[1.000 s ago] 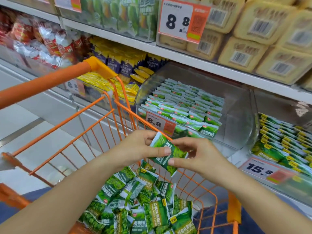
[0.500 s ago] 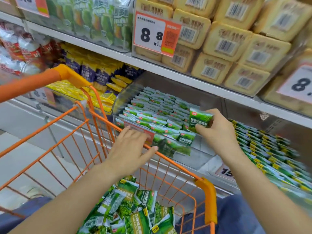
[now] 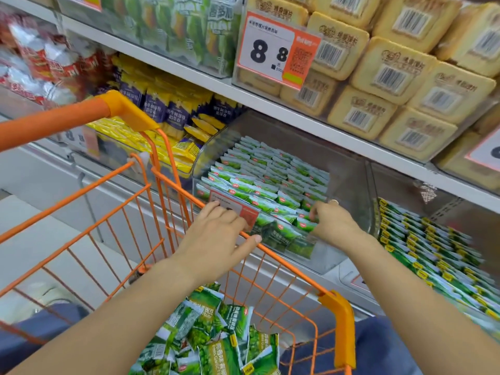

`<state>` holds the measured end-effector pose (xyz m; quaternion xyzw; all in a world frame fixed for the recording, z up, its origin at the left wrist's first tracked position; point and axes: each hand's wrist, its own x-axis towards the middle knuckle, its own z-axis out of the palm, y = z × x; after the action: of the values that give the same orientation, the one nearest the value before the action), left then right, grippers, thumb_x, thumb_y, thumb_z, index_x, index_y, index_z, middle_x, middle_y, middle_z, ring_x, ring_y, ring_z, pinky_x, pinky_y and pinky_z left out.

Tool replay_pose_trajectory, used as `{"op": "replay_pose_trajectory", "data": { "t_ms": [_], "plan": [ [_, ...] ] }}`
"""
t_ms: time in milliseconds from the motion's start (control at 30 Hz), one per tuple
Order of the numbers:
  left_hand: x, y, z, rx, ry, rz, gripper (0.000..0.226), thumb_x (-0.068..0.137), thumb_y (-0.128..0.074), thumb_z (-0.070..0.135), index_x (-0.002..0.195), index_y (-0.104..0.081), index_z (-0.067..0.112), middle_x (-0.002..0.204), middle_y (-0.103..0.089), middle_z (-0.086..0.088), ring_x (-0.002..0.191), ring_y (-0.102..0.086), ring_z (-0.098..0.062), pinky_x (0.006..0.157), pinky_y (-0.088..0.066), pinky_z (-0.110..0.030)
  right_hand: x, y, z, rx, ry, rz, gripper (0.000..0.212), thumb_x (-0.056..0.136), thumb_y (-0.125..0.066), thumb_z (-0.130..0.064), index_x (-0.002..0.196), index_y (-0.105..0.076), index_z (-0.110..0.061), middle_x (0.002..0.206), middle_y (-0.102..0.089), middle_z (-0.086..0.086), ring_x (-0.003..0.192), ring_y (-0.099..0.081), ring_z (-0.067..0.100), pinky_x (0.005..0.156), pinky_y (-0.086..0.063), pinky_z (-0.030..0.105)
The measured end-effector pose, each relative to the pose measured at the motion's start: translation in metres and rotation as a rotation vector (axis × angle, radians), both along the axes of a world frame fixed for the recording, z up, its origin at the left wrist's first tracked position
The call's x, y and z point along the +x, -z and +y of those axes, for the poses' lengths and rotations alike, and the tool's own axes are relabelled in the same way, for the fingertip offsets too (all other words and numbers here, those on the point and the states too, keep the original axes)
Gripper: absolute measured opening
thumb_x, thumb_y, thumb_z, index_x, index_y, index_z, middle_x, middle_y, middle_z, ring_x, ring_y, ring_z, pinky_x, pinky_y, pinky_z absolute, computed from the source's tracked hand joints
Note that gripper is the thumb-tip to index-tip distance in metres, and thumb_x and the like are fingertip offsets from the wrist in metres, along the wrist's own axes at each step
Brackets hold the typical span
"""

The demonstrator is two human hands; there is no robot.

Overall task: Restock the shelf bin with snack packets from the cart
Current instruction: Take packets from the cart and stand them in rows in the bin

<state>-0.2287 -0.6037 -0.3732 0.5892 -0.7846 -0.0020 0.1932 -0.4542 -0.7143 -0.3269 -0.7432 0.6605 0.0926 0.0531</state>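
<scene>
A clear shelf bin (image 3: 349, 185) holds rows of green snack packets (image 3: 259, 171), with a price tag (image 3: 232, 207) on its front wall. The orange cart (image 3: 292, 269) stands against the shelf, and a loose heap of the same green packets (image 3: 216, 334) lies in it. My left hand (image 3: 216, 234) rests on the cart's far rim, fingers relaxed and touching the price tag. My right hand (image 3: 335, 226) reaches into the front right of the bin. Its fingertips are curled down on a green packet (image 3: 305, 224) in the front row.
To the right, a neighbouring bin (image 3: 433, 253) holds green-and-yellow packets. A bin of yellow and purple packets (image 3: 167, 125) sits to the left. The upper shelf carries biscuit packs (image 3: 392, 77) and an 8.8 price card (image 3: 273, 50). The orange cart handle (image 3: 54, 120) crosses the left side.
My right hand carried one packet from above the cart up to the bin and lowered it into the front row. My left hand let go and settled on the cart rim.
</scene>
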Motion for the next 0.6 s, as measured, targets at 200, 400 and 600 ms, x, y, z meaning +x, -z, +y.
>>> {"op": "replay_pose_trajectory", "data": {
  "t_ms": [200,400,600],
  "plan": [
    [0.001,0.002,0.002,-0.029,0.002,0.008,0.078,0.089,-0.004,0.066,0.114,-0.065,0.023,0.11,-0.063,0.007,0.11,-0.052,-0.015,0.113,-0.009,-0.029,-0.003,0.0,-0.011,0.124,-0.152,0.122,0.058,0.084,-0.071,-0.022,0.131,-0.039,-0.01,0.123,-0.049,0.017,0.106,-0.054,0.031,0.088,-0.049,0.041],
    [0.002,0.005,0.002,-0.079,0.001,0.01,0.067,0.094,-0.016,0.062,0.102,-0.068,0.022,0.097,-0.066,0.006,0.099,-0.057,-0.017,0.11,-0.017,-0.031,-0.007,-0.001,-0.015,0.2,-0.191,0.271,0.072,0.071,-0.075,-0.058,0.12,-0.053,-0.01,0.118,-0.056,0.01,0.105,-0.056,0.027,0.086,-0.05,0.039],
    [0.001,0.006,0.003,-0.11,-0.003,0.028,0.061,0.096,-0.023,0.06,0.096,-0.07,0.021,0.09,-0.066,0.006,0.092,-0.059,-0.017,0.106,-0.022,-0.031,-0.004,0.001,-0.006,-0.082,-0.241,0.317,0.043,0.088,-0.061,-0.043,0.119,-0.05,-0.015,0.113,-0.055,0.008,0.086,-0.054,0.026,0.068,-0.045,0.032]
  ]
}}
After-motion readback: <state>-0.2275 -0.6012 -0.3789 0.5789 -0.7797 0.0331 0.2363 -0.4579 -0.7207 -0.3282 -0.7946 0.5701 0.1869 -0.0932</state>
